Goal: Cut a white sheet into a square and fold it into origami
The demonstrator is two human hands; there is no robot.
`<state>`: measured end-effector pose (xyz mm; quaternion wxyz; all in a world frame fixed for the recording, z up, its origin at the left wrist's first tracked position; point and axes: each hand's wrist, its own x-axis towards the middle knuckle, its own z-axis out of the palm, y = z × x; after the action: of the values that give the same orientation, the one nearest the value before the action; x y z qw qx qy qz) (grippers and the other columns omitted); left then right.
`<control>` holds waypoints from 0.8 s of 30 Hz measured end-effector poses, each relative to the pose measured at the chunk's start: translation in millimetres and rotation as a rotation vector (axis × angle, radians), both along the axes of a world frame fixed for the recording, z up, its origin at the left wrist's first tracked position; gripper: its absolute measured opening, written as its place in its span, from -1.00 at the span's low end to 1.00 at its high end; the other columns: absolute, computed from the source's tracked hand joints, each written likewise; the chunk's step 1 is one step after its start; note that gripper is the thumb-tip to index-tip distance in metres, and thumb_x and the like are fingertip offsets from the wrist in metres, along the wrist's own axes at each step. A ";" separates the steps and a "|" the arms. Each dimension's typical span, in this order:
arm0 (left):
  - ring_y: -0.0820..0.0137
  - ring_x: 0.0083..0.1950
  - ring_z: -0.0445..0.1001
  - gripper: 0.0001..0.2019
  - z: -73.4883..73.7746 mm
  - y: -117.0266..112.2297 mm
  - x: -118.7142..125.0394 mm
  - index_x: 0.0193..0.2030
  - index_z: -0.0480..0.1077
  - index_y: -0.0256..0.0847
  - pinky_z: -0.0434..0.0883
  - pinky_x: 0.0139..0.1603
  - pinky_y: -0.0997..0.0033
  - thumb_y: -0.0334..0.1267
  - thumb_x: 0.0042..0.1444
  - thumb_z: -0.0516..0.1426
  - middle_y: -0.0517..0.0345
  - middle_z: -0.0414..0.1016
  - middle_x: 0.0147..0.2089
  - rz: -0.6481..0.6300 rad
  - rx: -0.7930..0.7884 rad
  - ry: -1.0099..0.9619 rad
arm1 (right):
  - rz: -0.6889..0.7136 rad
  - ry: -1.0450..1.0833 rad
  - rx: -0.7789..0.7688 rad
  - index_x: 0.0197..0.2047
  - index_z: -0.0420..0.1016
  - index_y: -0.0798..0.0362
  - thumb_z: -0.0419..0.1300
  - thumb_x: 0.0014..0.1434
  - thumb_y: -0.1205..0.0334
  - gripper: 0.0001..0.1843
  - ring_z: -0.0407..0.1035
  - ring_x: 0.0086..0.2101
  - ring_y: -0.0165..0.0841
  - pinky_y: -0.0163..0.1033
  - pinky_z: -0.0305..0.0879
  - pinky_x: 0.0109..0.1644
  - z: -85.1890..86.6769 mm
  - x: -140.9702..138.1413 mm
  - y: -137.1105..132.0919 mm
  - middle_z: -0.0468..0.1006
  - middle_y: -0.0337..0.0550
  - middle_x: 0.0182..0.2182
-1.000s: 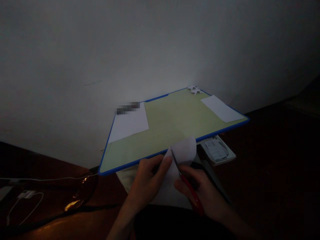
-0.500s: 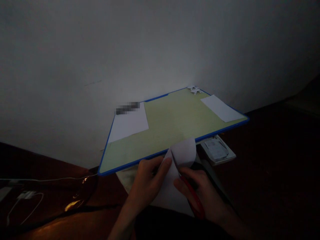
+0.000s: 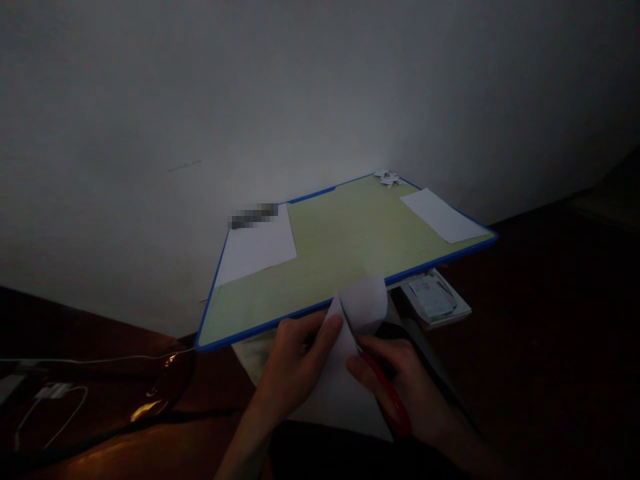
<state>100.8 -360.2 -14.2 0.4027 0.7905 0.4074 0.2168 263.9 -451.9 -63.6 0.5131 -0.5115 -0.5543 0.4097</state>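
My left hand (image 3: 303, 353) pinches a white sheet of paper (image 3: 333, 393) between thumb and fingers, just off the near edge of the table. In my right hand (image 3: 400, 373) are scissors with red handles (image 3: 387, 390); their blades are mostly hidden by the paper and fingers. A cut runs through the sheet from its upper edge down to the scissors. The part right of the cut, a paper flap (image 3: 365, 303), curls up and away to the right.
A pale green table (image 3: 345, 233) with a blue rim stands against the wall. On it lie a white sheet (image 3: 260, 250) at left, another paper (image 3: 445, 217) at right and small paper pieces (image 3: 389, 178) at the far corner. A book-like stack (image 3: 435, 300) sits below the right edge. White cables (image 3: 55, 390) lie left.
The paper flap has shifted slightly left and down. Both hands keep nearly the same place, with the paper and the scissors still held.
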 end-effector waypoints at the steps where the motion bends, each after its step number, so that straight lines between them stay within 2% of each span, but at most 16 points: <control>1: 0.47 -0.44 0.18 -0.46 0.3 -0.3 -0.1 -0.50 0.33 -0.22 0.07 -0.45 0.43 0.11 0.41 0.05 0.27 0.19 -0.52 -0.003 -0.011 -0.002 | 0.000 0.000 -0.002 -0.36 0.55 0.09 0.26 0.35 -0.05 -0.61 0.32 -0.47 -0.41 -0.34 0.26 -0.41 0.6 0.0 -0.2 0.50 -0.24 -0.50; 10: 0.44 -0.42 0.23 -0.46 -0.5 -0.3 1.3 -0.41 0.46 -0.26 0.13 -0.45 0.45 0.18 0.37 0.08 0.22 0.29 -0.48 -0.003 -0.156 -0.046 | -0.007 -0.022 -0.003 -0.30 0.57 0.08 0.23 0.37 -0.03 -0.64 0.43 -0.42 -0.35 -0.30 0.33 -0.35 -1.4 0.2 -1.8 0.60 -0.17 -0.43; 14: 0.43 -0.41 0.27 -0.48 -1.1 1.0 1.4 -0.40 0.47 -0.27 0.15 -0.43 0.44 0.17 0.34 0.11 0.19 0.34 -0.46 0.001 -0.129 -0.045 | -0.002 -0.012 0.006 -0.29 0.59 0.08 0.22 0.37 -0.01 -0.65 0.46 -0.40 -0.33 -0.29 0.34 -0.35 -4.5 0.4 -0.7 0.64 -0.14 -0.39; 20: 0.41 -0.38 0.31 -0.52 -0.2 0.4 3.9 -0.38 0.48 -0.26 0.19 -0.41 0.45 0.15 0.32 0.13 0.18 0.38 -0.43 0.025 -0.133 -0.078 | -0.010 0.011 0.052 -0.28 0.59 0.08 0.24 0.37 0.05 -0.71 0.40 -0.44 -0.40 -0.33 0.31 -0.36 -4.1 -0.2 -0.8 0.59 -0.22 -0.43; 24: 0.43 -0.40 0.27 -0.51 0.8 0.4 5.7 -0.41 0.42 -0.24 0.17 -0.41 0.45 0.13 0.36 0.09 0.22 0.31 -0.46 0.016 -0.122 -0.092 | -0.025 0.012 0.083 -0.31 0.57 0.07 0.28 0.36 0.11 -0.76 0.34 -0.48 -0.45 -0.37 0.27 -0.40 -7.6 -1.0 -1.0 0.55 -0.28 -0.47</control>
<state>106.5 -359.8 -13.4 0.4666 0.7505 0.4070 0.2311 262.9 -452.9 -71.2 0.5421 -0.4943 -0.5614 0.3830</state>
